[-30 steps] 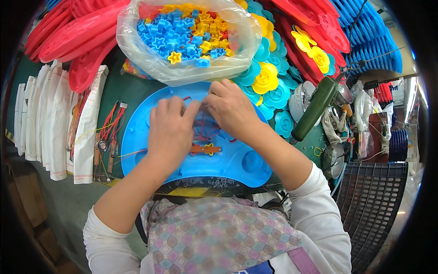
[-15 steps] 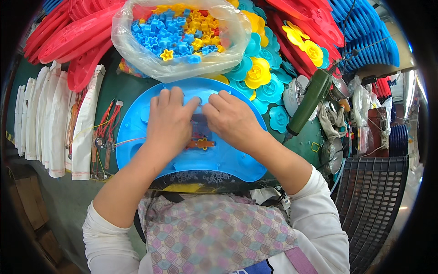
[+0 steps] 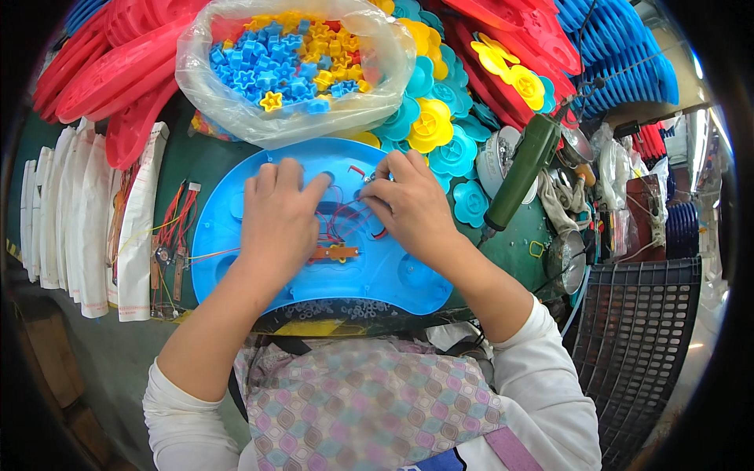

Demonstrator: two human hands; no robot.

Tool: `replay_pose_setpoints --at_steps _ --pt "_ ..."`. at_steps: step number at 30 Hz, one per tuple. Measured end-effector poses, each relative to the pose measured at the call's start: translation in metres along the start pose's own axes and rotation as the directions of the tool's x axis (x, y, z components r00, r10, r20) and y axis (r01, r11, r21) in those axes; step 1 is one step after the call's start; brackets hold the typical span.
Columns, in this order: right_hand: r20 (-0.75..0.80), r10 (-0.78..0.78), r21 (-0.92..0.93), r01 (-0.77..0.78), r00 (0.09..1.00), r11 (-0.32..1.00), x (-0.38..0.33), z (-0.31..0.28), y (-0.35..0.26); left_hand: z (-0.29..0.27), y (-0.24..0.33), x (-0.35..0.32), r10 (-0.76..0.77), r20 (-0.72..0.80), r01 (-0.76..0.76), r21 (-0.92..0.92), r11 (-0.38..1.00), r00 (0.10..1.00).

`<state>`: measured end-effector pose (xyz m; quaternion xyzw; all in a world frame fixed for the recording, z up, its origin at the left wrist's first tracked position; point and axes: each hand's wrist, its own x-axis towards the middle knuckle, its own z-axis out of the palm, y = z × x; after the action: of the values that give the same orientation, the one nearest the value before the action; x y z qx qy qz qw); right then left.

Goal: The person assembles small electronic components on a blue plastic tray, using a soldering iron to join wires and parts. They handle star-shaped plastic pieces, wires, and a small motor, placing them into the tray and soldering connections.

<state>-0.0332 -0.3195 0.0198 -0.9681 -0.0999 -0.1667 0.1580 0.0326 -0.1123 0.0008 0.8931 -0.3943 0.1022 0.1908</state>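
Left hand [image 3: 281, 212] and right hand [image 3: 412, 206], fingers bent over a curved blue plastic shell [image 3: 377, 275].
It sits hollow side up, likely so thin red wires [image 3: 330, 229] stay in. I can't tell what either hand grips.

Stacked at upper left: glossy red plastic shells [image 3: 122, 74]. Just beside: a translucent plastic bag [image 3: 378, 110] of blue and yellow star-shaped pieces [image 3: 259, 67]. Farther right: teal and yellow flower-shaped plastic discs [image 3: 430, 125], a dark-green cylindrical tool [image 3: 525, 166], a black plastic lattice crate [image 3: 638, 337].

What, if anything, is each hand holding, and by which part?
It cannot be told: the left hand and right hand are over the blue shell, contact points unclear.
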Motion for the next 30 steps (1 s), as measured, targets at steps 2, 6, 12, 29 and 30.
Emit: replay_pose_setpoints --at_steps 2,6,12,29,30 --pt "0.03 0.019 0.05 -0.021 0.999 0.999 0.002 0.002 -0.001 -0.003 -0.002 0.0 0.021 0.007 -0.021 -0.035 0.999 1.0" --pt "0.112 -0.021 0.067 0.013 0.993 0.998 0.004 -0.001 0.002 -0.029 0.002 -0.004 0.057 -0.06 -0.065 -0.133 0.989 0.997" --pt "0.228 -0.087 0.012 0.087 0.97 0.996 -0.006 -0.018 -0.005 -0.071 0.027 -0.058 0.157 0.222 -0.08 -0.322 0.943 0.962" --pt "-0.474 -0.431 -0.056 0.462 0.768 0.885 -0.029 -0.07 -0.046 -0.153 -0.105 -0.111 -0.175 -0.572 0.454 0.391 0.801 0.802" --pt "-0.437 -0.437 -0.082 0.449 0.786 0.89 -0.027 -0.067 -0.045 -0.158 -0.131 -0.118 -0.298 -0.614 0.583 0.335 0.74 0.731"
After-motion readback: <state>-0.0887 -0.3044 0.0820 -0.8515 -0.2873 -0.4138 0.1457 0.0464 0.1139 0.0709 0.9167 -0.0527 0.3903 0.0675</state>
